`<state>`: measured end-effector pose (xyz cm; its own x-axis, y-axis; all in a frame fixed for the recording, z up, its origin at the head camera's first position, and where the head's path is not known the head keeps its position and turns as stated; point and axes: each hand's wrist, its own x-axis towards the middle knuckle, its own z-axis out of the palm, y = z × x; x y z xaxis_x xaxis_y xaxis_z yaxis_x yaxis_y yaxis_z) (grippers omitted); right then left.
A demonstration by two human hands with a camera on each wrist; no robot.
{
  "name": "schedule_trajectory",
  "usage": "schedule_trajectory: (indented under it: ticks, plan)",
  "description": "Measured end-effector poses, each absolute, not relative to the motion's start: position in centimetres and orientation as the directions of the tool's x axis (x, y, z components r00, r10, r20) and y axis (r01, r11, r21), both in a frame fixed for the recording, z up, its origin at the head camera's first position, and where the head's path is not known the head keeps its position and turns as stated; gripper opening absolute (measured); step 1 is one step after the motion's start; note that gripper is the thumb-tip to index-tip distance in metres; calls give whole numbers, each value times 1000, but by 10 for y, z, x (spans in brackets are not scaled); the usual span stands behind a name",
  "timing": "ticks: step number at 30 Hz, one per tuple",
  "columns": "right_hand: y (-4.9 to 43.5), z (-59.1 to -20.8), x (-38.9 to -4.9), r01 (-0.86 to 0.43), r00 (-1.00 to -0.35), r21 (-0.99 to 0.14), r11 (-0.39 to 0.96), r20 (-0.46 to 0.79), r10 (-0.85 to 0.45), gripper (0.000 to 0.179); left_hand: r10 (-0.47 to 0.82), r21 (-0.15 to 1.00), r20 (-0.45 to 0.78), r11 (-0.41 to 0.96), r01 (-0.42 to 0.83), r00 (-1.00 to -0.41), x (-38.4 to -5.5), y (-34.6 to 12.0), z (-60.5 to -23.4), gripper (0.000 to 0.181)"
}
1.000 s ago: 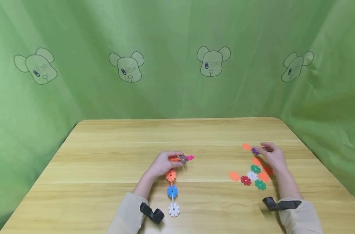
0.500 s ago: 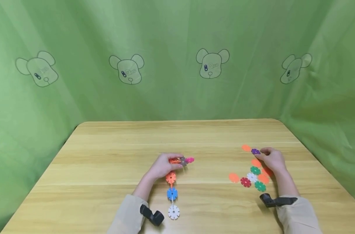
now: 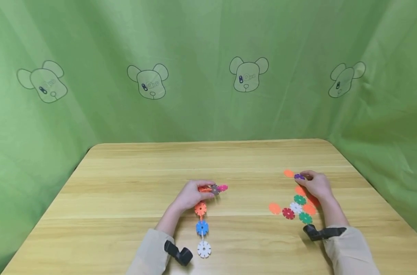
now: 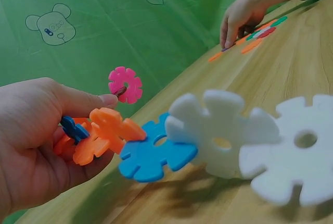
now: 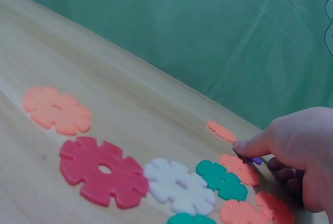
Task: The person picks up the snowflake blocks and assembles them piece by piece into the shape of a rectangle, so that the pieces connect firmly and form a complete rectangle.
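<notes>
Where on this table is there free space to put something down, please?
The table is bare left of the left hand, between the chain of discs and the loose discs, and beyond both hands, toward the curtain. It is crowded near the right hand, where loose discs lie close together.

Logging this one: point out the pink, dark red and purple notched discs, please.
Pink disc (image 4: 133, 84), left wrist view: on its face, right of centre.
Dark red disc (image 5: 104, 182), right wrist view: face, just below the centre hole.
Purple disc (image 3: 299, 176), head view: middle of its visible face.
</notes>
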<state>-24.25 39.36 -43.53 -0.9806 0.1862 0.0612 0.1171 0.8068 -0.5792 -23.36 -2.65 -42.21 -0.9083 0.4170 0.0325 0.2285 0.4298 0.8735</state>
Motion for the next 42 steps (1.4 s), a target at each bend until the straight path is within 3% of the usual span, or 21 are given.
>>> schedule_trajectory:
  ticks: [8,16,25,33,42]
  plan:
    - [390,-425,-241,172,-976,-652,738,-10,219,42,407,882,18,424,207,-913,-234,-26,-421,39]
    - [355,-411,-235,83,-975,-660,747,100,197,33,403,880,21,427,209,-915,-235,-26,-420,40]
    - [281,-395,-228,-52,-998,-872,486,64,8,37,409,881,25,423,214,-912,-234,-26,-418,41]
    - [229,-398,-221,-52,-988,-932,359,-3,-153,25,417,888,39,402,223,-908,-233,-26,-418,43]
    - [210,-404,-215,-26,-959,-959,283,-56,-276,25,431,898,40,381,222,-902,-232,-25,-420,43]
